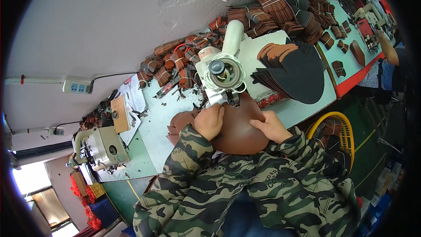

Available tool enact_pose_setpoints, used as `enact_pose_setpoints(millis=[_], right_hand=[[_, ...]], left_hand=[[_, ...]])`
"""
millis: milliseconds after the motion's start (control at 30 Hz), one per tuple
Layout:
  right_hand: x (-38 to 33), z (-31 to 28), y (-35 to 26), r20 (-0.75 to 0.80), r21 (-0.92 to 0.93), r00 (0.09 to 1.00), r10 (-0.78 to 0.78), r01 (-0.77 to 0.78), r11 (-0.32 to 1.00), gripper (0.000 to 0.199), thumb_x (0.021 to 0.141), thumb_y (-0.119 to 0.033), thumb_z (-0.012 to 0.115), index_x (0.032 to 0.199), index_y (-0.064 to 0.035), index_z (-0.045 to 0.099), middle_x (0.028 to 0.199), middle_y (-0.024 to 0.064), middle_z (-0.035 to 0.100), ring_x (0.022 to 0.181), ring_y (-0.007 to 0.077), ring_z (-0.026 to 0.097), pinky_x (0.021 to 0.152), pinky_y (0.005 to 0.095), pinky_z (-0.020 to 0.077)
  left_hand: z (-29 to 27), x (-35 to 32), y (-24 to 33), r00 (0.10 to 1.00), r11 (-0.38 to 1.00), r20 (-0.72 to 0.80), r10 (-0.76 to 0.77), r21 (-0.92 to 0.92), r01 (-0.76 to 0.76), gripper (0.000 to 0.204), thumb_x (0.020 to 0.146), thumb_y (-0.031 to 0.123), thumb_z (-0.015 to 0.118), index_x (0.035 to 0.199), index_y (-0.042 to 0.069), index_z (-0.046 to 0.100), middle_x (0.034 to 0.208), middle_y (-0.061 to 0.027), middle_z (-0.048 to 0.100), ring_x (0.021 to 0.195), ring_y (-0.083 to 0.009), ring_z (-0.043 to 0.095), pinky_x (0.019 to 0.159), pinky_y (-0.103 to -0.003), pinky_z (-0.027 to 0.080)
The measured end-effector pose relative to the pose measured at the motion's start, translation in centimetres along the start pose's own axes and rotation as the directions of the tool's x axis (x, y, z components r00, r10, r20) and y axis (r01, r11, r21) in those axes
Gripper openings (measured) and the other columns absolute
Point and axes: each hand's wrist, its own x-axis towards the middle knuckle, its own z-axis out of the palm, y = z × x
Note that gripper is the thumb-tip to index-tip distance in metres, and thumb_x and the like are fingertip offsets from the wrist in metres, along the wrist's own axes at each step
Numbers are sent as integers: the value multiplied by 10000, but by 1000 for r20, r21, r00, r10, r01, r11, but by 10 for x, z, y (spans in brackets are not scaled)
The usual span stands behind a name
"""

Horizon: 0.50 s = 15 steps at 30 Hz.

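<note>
Even indoor light, heavy fisheye bending

Soft light is falling evenly over the workbench (153,127), casting faint shadows; daylight is blowing out the window (30,180) at lower left, edges are curving and darkening into a black rim, and far corners are blurring.

Sheet of printed white paper (135,98) lying on the green bench left of the white machine, tilted, edges curling. Small white label with red print (209,53) stuck on the machine's upper body. No screens or packages visible.
</note>
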Motion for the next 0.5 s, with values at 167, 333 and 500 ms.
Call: enact_pose_setpoints(millis=[167,333,500], right_hand=[[-5,3,2,-31,186,999,-28,33,982,280,896,-140,581,1093,59,575,864,96,669,727,137,636,658,256,515],[-41,9,-15,446,321,865,231,-396,860,304,944,-230,523,1126,12,549,922,107,649,672,156,655,591,256,522],[-78,-48,-51,-529,-24,760,-377,431,902,254,931,-109,513,1128,30,595,1045,66,640,927,145,586,825,303,460]], left_hand=[[-3,28,7,999,985,33,30,-173,-23,310,889,243,484,844,-22,637,759,-256,621,780,-413,622,726,-486,477],[-19,40,-8,957,975,260,128,-212,-72,270,900,201,520,804,-39,601,665,-157,607,633,-255,619,590,-377,454],[-31,15,-98,994,978,-107,11,209,12,224,849,234,584,1008,78,612,718,-151,633,681,-338,633,608,-441,497]])
